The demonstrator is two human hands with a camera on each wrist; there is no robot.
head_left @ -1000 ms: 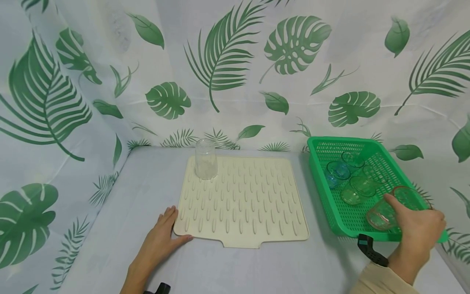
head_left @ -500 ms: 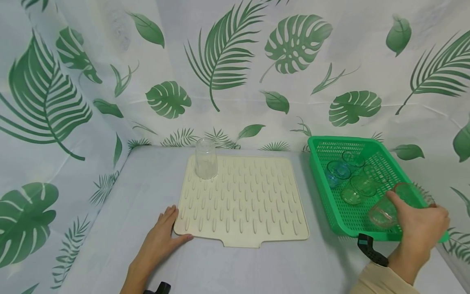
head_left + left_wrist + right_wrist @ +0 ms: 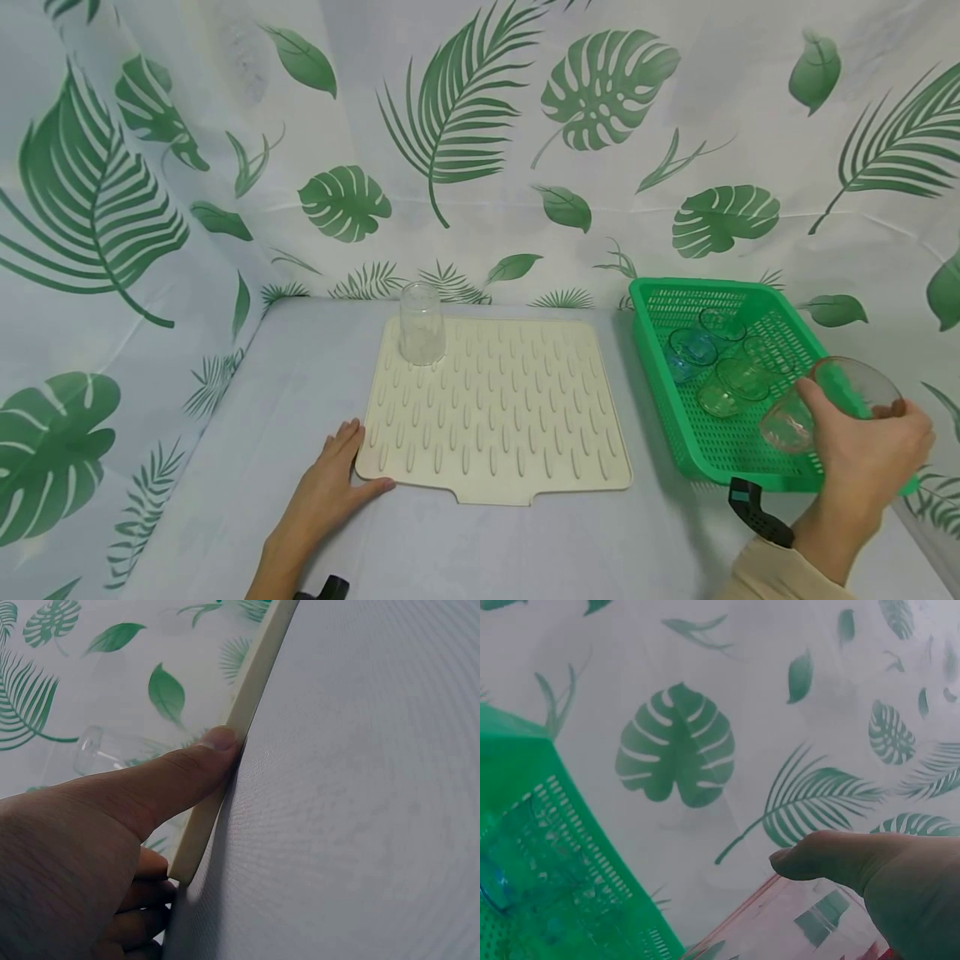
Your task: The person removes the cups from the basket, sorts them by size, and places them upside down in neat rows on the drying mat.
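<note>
My right hand (image 3: 866, 462) grips a clear pink-tinted drinking glass (image 3: 786, 423) by its upper side, over the near right part of the green plastic basket (image 3: 663, 421). The glass leans, its rim toward the upper right. In the right wrist view the thumb (image 3: 817, 853) lies along the glass's rim. My left hand (image 3: 318, 492) rests at the near left corner of a cream ridged drying mat (image 3: 491, 492), straight fingers along its left side. The left wrist view has the thumb (image 3: 187, 769) touching the mat's front edge. A clear glass (image 3: 422, 329) stands at the mat's far left.
Inside the basket stand several glasses, among them a blue one (image 3: 686, 354) and a greenish one (image 3: 722, 396). A leaf-patterned curtain (image 3: 480, 233) hangs behind the white table (image 3: 585, 542).
My right hand has moved slightly up and to the right, lifting and tilting the pink-tinted glass. The left hand has stayed at the mat's corner.
</note>
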